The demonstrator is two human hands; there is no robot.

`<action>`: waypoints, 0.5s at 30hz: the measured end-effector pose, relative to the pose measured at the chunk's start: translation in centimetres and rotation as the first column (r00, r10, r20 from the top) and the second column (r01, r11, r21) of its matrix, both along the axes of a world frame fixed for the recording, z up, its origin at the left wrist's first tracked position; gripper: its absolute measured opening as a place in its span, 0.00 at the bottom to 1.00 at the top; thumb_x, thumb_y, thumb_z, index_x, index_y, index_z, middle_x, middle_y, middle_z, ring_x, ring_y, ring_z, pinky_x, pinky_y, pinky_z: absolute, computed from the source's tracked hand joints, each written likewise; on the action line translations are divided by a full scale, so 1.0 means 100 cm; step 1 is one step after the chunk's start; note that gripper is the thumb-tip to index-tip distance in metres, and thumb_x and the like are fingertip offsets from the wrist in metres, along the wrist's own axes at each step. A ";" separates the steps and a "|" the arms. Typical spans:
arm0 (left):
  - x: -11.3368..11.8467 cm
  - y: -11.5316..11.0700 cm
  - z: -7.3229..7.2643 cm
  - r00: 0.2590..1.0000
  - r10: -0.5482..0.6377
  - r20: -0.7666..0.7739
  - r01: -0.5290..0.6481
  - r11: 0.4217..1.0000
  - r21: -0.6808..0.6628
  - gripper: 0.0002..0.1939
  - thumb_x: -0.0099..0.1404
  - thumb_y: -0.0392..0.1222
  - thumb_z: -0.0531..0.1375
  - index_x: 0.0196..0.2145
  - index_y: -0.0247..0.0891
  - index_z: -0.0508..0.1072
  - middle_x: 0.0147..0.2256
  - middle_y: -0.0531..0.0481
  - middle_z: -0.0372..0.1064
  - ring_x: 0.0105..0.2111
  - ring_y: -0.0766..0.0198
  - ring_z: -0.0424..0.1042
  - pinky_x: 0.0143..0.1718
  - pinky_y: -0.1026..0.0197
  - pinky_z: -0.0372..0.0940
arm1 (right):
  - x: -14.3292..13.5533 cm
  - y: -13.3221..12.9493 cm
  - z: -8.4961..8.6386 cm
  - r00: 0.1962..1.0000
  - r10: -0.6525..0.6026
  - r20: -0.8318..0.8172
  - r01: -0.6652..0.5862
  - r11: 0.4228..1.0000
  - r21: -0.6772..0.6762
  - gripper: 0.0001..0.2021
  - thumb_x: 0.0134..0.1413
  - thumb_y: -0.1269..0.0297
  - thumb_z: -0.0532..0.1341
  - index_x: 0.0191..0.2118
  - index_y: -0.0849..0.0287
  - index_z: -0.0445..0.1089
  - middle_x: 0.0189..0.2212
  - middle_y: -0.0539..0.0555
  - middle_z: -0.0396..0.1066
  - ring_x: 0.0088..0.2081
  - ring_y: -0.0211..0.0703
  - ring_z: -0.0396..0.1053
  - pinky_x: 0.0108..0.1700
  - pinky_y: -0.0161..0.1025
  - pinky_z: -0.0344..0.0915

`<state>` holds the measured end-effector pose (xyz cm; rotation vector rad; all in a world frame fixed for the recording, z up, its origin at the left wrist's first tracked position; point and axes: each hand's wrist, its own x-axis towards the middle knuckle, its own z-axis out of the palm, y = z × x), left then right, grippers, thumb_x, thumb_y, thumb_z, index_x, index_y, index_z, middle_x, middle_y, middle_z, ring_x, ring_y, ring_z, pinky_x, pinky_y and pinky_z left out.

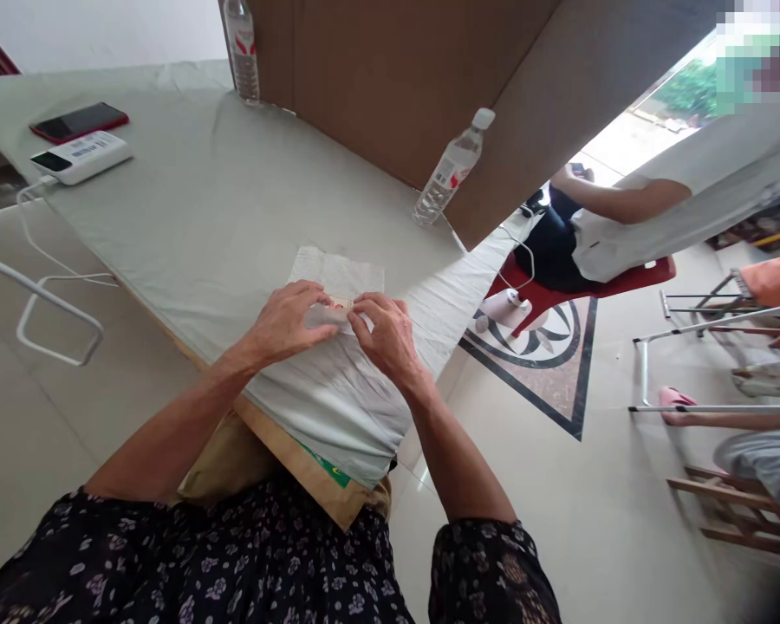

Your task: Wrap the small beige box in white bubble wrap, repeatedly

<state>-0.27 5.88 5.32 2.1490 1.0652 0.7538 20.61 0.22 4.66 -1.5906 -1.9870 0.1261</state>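
Observation:
Both hands are close together over the front part of the cloth-covered table. A small pale item with red print lies between them, partly hidden by the fingers. My left hand is at its left end, thumb and fingers apart, fingertips touching it. My right hand has its thumb and forefinger pinched at the item's right end. Beneath the hands a thin, whitish, textured sheet lies on the cloth, its far edge showing beyond the fingers.
A water bottle leans at a large cardboard panel; another bottle stands farther left. A phone and white device lie at the left edge. A seated person is at the right.

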 end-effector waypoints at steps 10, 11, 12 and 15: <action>0.028 0.020 -0.020 0.952 0.259 0.164 -0.194 0.923 -0.332 0.11 0.55 0.49 0.63 0.27 0.39 0.71 0.28 0.52 0.71 0.28 0.65 0.64 0.32 0.61 0.61 | 0.002 0.042 -0.034 0.797 -0.109 -0.594 -0.032 0.975 -0.221 0.09 0.55 0.56 0.61 0.31 0.55 0.69 0.27 0.47 0.72 0.30 0.38 0.67 0.38 0.37 0.65; 0.028 0.019 -0.020 0.953 0.254 0.164 -0.189 0.924 -0.332 0.11 0.54 0.49 0.63 0.27 0.39 0.71 0.27 0.53 0.70 0.28 0.66 0.63 0.31 0.61 0.60 | 0.001 0.040 -0.035 0.788 -0.112 -0.606 -0.029 0.975 -0.219 0.09 0.54 0.56 0.62 0.30 0.55 0.69 0.26 0.47 0.71 0.30 0.37 0.66 0.38 0.37 0.65; 0.026 0.017 -0.019 0.956 0.244 0.165 -0.179 0.926 -0.332 0.11 0.54 0.50 0.63 0.27 0.39 0.72 0.27 0.53 0.69 0.27 0.66 0.63 0.30 0.61 0.59 | -0.001 0.037 -0.034 0.784 -0.114 -0.611 -0.028 0.976 -0.218 0.09 0.53 0.56 0.62 0.30 0.55 0.68 0.26 0.47 0.71 0.30 0.37 0.66 0.38 0.37 0.64; 0.022 0.010 -0.017 0.964 0.215 0.154 -0.156 0.932 -0.328 0.12 0.54 0.50 0.63 0.26 0.38 0.72 0.26 0.53 0.69 0.27 0.66 0.63 0.30 0.61 0.59 | -0.004 0.030 -0.035 0.789 -0.100 -0.607 -0.042 0.976 -0.215 0.09 0.54 0.56 0.61 0.29 0.55 0.68 0.26 0.47 0.71 0.29 0.38 0.66 0.36 0.37 0.64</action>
